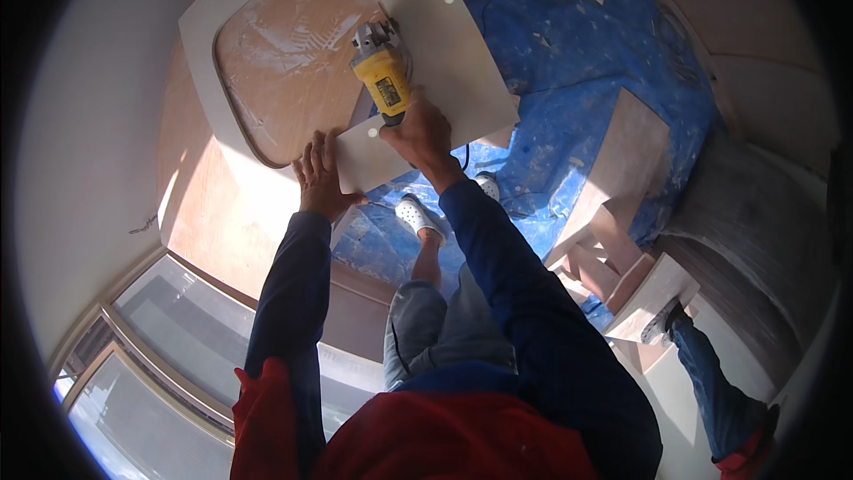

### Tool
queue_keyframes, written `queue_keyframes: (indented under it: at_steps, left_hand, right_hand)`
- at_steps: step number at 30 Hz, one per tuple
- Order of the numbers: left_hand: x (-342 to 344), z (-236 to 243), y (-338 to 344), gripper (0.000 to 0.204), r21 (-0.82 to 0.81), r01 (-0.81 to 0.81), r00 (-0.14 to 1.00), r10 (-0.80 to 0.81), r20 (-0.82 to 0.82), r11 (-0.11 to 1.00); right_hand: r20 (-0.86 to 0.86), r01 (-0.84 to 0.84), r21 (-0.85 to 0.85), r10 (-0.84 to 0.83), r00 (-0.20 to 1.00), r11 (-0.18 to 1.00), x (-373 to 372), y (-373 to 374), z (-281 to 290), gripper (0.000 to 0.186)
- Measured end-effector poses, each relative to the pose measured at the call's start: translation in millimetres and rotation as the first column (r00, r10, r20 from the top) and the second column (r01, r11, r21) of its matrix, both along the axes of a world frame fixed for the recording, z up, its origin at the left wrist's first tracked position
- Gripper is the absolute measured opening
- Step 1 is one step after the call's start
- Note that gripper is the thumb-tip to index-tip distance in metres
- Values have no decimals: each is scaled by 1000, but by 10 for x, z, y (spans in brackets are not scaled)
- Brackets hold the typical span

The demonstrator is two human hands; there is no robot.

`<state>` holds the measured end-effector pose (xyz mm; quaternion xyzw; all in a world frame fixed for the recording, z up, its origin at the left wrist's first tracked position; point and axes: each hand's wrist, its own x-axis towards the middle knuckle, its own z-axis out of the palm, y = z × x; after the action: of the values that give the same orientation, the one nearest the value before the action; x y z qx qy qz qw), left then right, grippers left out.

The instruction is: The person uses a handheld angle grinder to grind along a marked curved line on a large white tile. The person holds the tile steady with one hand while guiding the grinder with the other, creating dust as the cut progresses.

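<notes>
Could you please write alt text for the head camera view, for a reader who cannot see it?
A person's right hand grips a yellow power tool at the edge of a rounded opening in a pale panel, while the left hand rests on the panel's near edge. Blue sheeting lies under the person's white shoes.

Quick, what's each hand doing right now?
Left hand: open, spread at the edge of the white panel.
Right hand: closed, holding the yellow angle grinder.
</notes>
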<state>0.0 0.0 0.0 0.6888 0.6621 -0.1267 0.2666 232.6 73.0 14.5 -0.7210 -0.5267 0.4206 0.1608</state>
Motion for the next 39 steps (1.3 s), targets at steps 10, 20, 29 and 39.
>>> queue_keyframes:
  at_steps: [10,20,29,39]
  left_hand:
    - [32,15,6,162,-9,-2,1000,2,-3,1000]
    - [26,16,8,164,-27,1,999,-1,-32,1000]
    - [7,-11,-13,165,9,14,1000,-14,-26,1000]
    - [25,1,-7,163,15,-1,1000,2,-25,1000]
  right_hand:
    - [-8,11,24,-11,1000,1000,21,-34,-5,71]
    - [4,7,4,-7,1000,1000,18,-28,25,67]
    - [22,8,25,-9,1000,1000,5,-21,18,66]
    - [7,12,8,-12,1000,1000,3,-21,17,65]
